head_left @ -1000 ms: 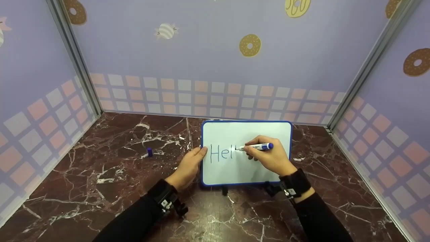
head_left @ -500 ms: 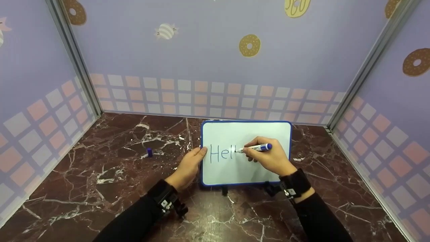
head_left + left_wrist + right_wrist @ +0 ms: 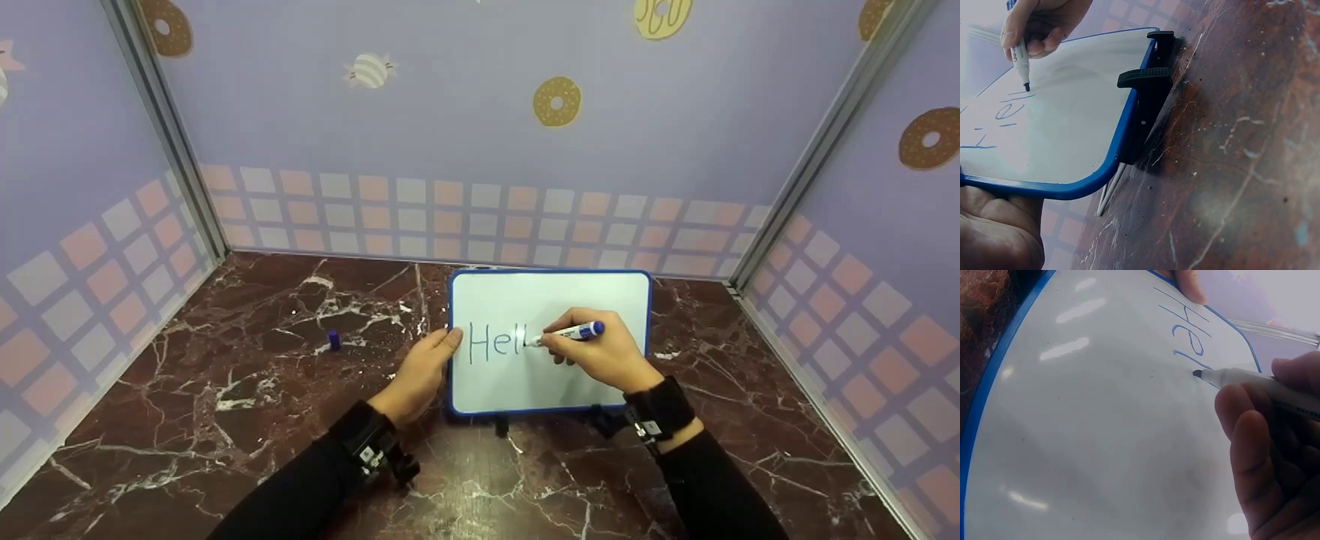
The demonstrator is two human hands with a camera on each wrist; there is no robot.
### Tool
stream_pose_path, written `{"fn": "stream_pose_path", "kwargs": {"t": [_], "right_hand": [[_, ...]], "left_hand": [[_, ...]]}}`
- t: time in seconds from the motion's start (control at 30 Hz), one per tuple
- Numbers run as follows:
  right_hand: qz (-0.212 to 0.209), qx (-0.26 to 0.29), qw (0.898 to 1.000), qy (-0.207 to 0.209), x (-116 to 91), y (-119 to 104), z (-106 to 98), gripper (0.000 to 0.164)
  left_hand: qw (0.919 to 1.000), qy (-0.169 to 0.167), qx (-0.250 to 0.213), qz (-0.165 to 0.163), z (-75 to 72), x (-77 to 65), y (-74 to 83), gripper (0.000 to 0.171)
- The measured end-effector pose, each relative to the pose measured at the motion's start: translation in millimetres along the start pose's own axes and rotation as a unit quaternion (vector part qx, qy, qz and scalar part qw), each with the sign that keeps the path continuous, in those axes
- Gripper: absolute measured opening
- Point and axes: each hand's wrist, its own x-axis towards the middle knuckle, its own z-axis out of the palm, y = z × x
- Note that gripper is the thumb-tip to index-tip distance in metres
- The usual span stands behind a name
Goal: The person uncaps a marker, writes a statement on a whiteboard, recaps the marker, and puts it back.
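Note:
A small whiteboard (image 3: pixel 525 390) with a blue frame leans back on the table, with blue handwriting reading "Hel" and a further stroke. My left hand (image 3: pixel 420 375) grips its left edge, thumb at the front rim; the other fingers are mostly hidden behind. With thumb and fingertips my right hand (image 3: pixel 611 352) pinches a white and blue whiteboard marker (image 3: pixel 577 332). In the right wrist view the marker's dark tip (image 3: pixel 1198 373) is at the latest stroke. A blue marker cap (image 3: pixel 334 340) stands on the table, left of my left hand.
Black feet (image 3: pixel 1145 79) hold the board's lower edge, with thin white rods (image 3: pixel 1107 194) behind it. The dark red marbled table (image 3: pixel 247 450) is bounded by patterned walls (image 3: pixel 480 112) at the back and sides.
The marker tip has moved slightly down the board, drawing a second upright stroke after "Hel". My left hand, the board and the cap have stayed put.

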Motion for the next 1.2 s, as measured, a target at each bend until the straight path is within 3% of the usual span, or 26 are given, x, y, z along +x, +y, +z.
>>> {"fn": "stream_pose_path", "kwargs": {"t": [0.73,1.0,1.2], "right_hand": [[0.016,-0.024,0.999,-0.021,-1.2,-0.3,-2.0,0.008],[0.023,-0.006,1.000,-0.021,-1.1,-1.0,-1.7,0.008],[0.025,-0.013,0.999,-0.019,-0.9,-1.5,-0.9,0.008]], "left_hand": [[1.0000,0.003,0.001,-0.004,1.4,0.4,0.9,0.048],[0.9993,0.002,-0.035,-0.015,2.7,2.5,2.0,0.044],[0.9995,0.010,-0.026,-0.014,2.3,2.9,1.5,0.044]]}}
